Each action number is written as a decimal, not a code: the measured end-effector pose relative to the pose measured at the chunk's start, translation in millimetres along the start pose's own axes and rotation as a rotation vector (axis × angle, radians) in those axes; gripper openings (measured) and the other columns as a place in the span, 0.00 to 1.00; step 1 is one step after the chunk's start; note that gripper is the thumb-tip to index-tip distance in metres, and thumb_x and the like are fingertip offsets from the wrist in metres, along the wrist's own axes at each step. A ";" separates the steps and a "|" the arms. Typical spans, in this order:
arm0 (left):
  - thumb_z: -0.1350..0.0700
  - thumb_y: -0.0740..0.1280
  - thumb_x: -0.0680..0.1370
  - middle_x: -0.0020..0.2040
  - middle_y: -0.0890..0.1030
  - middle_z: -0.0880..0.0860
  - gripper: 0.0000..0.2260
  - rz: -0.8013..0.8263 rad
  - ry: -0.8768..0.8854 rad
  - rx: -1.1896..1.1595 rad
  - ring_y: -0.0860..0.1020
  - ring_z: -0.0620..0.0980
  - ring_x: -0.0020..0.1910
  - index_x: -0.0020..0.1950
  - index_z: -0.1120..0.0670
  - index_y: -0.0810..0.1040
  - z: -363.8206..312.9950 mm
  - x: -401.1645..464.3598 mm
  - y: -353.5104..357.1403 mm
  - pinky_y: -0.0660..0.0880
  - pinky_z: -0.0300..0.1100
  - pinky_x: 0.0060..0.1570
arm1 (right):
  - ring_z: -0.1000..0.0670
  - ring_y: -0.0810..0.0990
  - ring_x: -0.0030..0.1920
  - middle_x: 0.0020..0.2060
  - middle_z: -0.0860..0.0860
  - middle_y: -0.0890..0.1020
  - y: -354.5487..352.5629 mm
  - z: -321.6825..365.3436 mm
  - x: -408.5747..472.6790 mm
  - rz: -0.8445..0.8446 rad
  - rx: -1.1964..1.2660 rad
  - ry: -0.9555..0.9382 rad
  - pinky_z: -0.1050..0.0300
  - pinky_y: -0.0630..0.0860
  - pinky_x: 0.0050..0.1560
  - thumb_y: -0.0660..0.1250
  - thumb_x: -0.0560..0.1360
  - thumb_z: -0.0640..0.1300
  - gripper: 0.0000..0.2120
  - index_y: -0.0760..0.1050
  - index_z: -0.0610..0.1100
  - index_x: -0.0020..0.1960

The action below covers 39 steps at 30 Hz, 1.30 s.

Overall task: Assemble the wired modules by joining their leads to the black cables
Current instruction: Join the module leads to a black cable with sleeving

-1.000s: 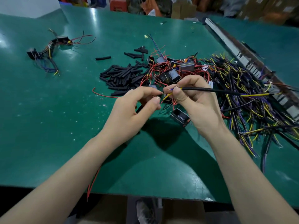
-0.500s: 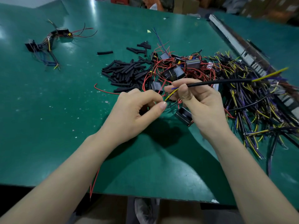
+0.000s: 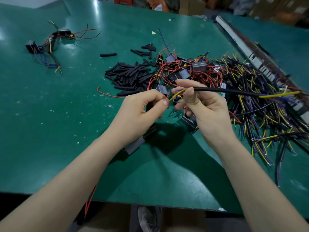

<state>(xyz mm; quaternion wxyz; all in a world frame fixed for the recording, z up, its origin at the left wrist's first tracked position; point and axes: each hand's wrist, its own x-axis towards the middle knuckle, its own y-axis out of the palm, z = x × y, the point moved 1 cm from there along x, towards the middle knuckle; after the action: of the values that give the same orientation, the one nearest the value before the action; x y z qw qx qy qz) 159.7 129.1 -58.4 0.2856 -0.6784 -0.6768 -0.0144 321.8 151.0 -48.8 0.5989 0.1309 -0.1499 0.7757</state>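
My right hand [image 3: 203,108] grips a black cable [image 3: 225,91] near its left end, where yellow and purple leads stick out. The cable runs level to the right over the pile. My left hand [image 3: 142,108] pinches the tip of the yellow lead [image 3: 176,96] together with a red wire end. A grey module [image 3: 135,144] hangs below my left wrist, partly hidden. Another module [image 3: 189,122] lies under my right hand. Red-wired modules [image 3: 184,71] are heaped behind my hands.
A heap of black sleeve pieces [image 3: 130,75] lies behind my left hand. A tangle of black cables with yellow and purple leads [image 3: 264,104] fills the right side. Finished assemblies [image 3: 48,46] sit far left. A metal rail [image 3: 247,47] runs along the right.
My hands have risen slightly and the cable now lies flatter. My left thumb and finger have closed on the yellow lead's tip. The grey module now shows below my left wrist.
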 end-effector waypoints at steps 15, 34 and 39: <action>0.51 0.63 0.77 0.30 0.76 0.44 0.06 0.056 -0.049 -0.092 0.73 0.43 0.33 0.41 0.47 0.77 5.7 -1.5 0.4 0.71 0.40 0.38 | 0.56 0.71 0.27 0.31 0.54 0.73 -1.7 -1.2 3.9 -0.089 0.018 0.043 0.66 0.70 0.32 0.67 0.76 0.48 0.06 0.80 0.51 0.51; 0.53 0.63 0.77 0.28 0.77 0.44 0.08 0.114 0.038 0.009 0.73 0.38 0.31 0.41 0.48 0.78 1.1 -4.9 1.8 0.68 0.31 0.36 | 0.56 0.69 0.26 0.30 0.58 0.74 0.0 -0.5 3.0 -0.082 -0.106 0.024 0.66 0.68 0.29 0.66 0.78 0.43 0.04 0.78 0.49 0.52; 0.54 0.66 0.75 0.31 0.78 0.44 0.07 0.120 0.117 0.122 0.74 0.42 0.33 0.40 0.55 0.80 1.6 -4.5 1.5 0.69 0.33 0.37 | 0.52 0.68 0.30 0.31 0.52 0.73 2.2 -0.1 1.1 -0.126 -0.138 0.028 0.61 0.66 0.30 0.67 0.77 0.43 0.04 0.79 0.51 0.49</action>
<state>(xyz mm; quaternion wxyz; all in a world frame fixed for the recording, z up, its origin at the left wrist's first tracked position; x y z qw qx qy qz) 160.1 125.7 -62.1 0.3656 -0.6970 -0.6169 0.0045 319.4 151.5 -48.6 0.6563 0.0878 -0.1862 0.7259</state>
